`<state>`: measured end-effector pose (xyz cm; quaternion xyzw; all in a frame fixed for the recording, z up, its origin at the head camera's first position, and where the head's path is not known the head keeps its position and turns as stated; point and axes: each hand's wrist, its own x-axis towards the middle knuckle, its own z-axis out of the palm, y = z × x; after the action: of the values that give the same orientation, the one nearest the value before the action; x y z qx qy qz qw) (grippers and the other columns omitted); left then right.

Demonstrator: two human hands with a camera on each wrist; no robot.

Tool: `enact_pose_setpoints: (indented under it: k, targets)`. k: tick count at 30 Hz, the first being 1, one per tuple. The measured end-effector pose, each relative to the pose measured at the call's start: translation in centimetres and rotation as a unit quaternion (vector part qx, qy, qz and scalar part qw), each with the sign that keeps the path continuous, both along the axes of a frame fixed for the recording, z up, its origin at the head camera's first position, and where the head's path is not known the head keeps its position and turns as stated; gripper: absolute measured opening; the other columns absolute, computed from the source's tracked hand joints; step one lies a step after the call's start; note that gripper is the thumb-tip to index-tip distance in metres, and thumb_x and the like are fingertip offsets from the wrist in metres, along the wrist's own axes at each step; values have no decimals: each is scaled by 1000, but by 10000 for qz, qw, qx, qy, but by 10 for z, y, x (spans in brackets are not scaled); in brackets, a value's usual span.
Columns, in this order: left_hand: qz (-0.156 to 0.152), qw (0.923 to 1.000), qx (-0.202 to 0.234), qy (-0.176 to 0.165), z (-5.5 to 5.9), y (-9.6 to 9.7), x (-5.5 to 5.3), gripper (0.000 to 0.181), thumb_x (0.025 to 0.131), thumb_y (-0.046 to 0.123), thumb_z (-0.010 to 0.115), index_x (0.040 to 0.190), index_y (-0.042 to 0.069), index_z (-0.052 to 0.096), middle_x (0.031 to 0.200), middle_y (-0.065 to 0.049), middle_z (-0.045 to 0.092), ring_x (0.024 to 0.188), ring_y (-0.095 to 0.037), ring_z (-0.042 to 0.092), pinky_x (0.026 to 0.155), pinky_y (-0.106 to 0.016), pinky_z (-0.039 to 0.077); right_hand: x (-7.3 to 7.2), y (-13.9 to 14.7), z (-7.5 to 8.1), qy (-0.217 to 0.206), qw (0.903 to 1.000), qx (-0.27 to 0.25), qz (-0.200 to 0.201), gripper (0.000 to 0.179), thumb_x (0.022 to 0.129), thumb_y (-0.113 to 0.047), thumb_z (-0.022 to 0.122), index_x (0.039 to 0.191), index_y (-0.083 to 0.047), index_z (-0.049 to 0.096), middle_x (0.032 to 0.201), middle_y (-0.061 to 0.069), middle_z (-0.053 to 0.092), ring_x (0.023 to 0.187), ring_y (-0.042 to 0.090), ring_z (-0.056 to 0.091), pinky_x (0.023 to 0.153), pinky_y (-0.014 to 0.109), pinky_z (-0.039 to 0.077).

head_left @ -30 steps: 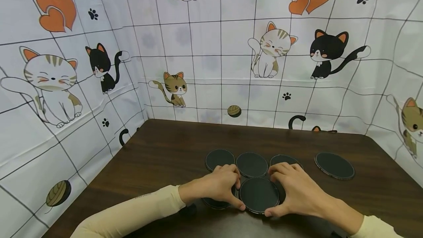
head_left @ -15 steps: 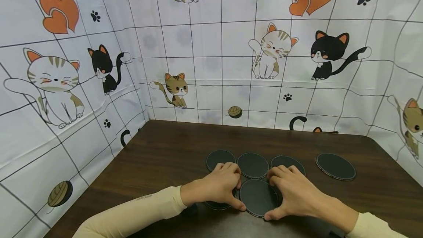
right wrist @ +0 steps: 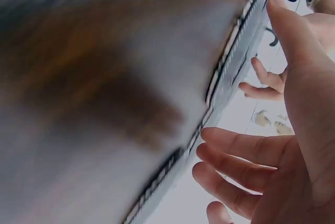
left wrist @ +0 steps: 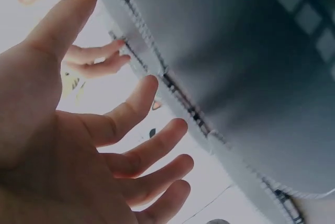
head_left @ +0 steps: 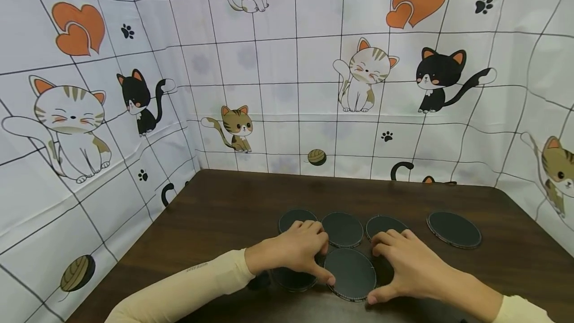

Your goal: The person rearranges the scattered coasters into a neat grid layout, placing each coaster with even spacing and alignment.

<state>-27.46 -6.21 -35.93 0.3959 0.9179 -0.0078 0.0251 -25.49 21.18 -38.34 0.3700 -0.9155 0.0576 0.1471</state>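
A dark round coaster (head_left: 350, 274) with a stitched rim lies flat at the front of a group of coasters, between my hands. My left hand (head_left: 296, 249) has its thumb at this coaster's left edge, and its spread fingers (left wrist: 165, 137) are loosely bent in the left wrist view. To the right, my right hand (head_left: 410, 265) stands with relaxed, parted fingers, a small gap between it and the rim. Partly hidden below my left hand is another coaster (head_left: 292, 280). Behind are the left rear coaster (head_left: 290, 217), the middle one (head_left: 343, 230) and the right rear one (head_left: 384, 224).
One more coaster (head_left: 454, 229) lies apart at the right of the dark wooden table (head_left: 242, 196). A white curtain (head_left: 278, 128) printed with cats and hearts surrounds the table at the back and sides. Cream sleeves (head_left: 211, 278) cover both forearms.
My right hand has shifted a little right, away from the front coaster's rim. My left hand keeps nearly the same place. The head view has tilted slightly upward.
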Motion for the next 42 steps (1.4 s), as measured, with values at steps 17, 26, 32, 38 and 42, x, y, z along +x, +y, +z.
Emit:
enact_pose_setpoints:
  k: [17, 26, 32, 38, 42]
  targets:
    - [221, 9973, -449, 532, 19, 126, -80, 60, 76, 75, 44, 119, 33, 52, 115, 10, 41, 92, -9, 42, 77, -30, 35, -15, 96, 24, 88, 9919, -76, -1262, 69, 57, -77, 64, 91, -16, 69, 115, 4, 55, 101, 29, 52, 76, 56, 35]
    - [393, 9931, -1030, 403, 19, 208, -116, 64, 76, 75, 44, 130, 41, 44, 128, 17, 35, 110, -6, 40, 92, -32, 32, -42, 146, 4, -236, 9839, 62, -1770, 64, 65, -67, 69, 97, -12, 68, 114, 15, 55, 98, 41, 52, 65, 61, 36]
    - [299, 9923, -1179, 246, 10, 241, -126, 64, 73, 79, 41, 126, 42, 46, 136, 18, 29, 118, -6, 35, 94, -32, 29, -51, 176, -4, -327, 9786, 175, -2026, 73, 65, -69, 68, 101, -6, 68, 114, 20, 53, 93, 43, 52, 57, 53, 43]
    - [397, 9913, -1248, 100, 2, 260, -132, 64, 69, 82, 43, 119, 43, 48, 128, 21, 31, 110, -6, 36, 91, -30, 28, -56, 196, -6, -466, 9734, 267, -2226, 87, 64, -70, 67, 110, 4, 62, 115, 29, 48, 92, 51, 51, 51, 53, 43]
    - [373, 9898, -1373, -75, -2, 264, -131, 66, 67, 82, 47, 120, 42, 48, 122, 19, 35, 104, -6, 35, 91, -30, 25, -58, 208, -12, -688, 9694, 289, -2339, 91, 66, -68, 67, 113, 9, 58, 115, 35, 45, 90, 54, 49, 48, 51, 43]
